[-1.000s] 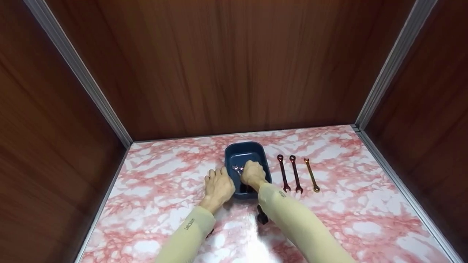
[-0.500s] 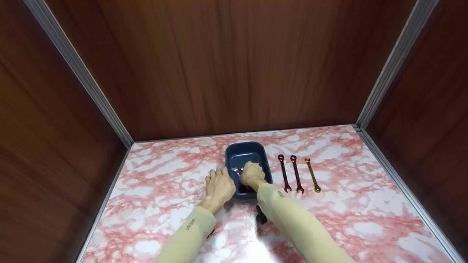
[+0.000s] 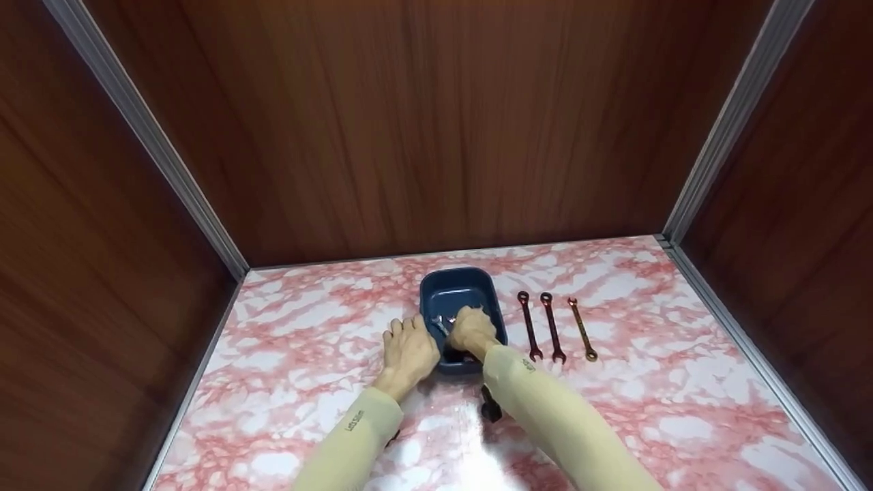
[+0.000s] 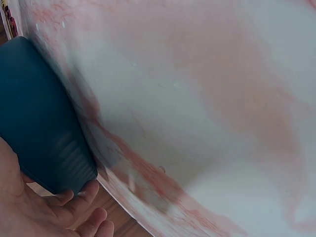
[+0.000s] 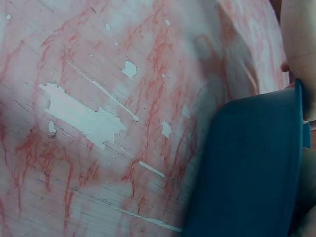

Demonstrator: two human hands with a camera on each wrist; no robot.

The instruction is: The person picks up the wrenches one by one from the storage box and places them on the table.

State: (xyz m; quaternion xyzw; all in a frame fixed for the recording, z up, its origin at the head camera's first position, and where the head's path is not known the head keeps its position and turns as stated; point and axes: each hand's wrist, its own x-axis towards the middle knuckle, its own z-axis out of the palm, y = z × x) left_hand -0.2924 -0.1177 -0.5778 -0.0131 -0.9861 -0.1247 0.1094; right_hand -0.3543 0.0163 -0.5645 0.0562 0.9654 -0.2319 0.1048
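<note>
My left hand (image 3: 410, 350) grips the left side of a deep blue plastic bin (image 3: 455, 278). In the left wrist view, its fingers (image 4: 88, 192) bend against the bin's lower corner (image 4: 44, 108). My right hand (image 3: 472, 329) reaches down inside the bin, knuckles up. Beside its thumb side, the shiny silver end of a wrench (image 3: 440, 324) shows on the bin floor, with another bright metal end close by. The right fingertips are hidden behind the hand and bin wall, so I cannot tell what they hold. The bin's outer wall (image 5: 252, 168) fills the right wrist view's lower right.
Right of the bin lie two dark red wrenches (image 3: 529, 326) (image 3: 553, 328) and a gold wrench (image 3: 582, 329), roughly parallel on the pink marbled table (image 3: 661, 402). A small black object (image 3: 490, 406) shows by the right sleeve. Brown wood-look panels (image 3: 436, 129) enclose the back and sides.
My right hand has shifted slightly toward me inside the bin, and the silver wrench end beside it sits a little lower. The left hand stays on the bin's side.
</note>
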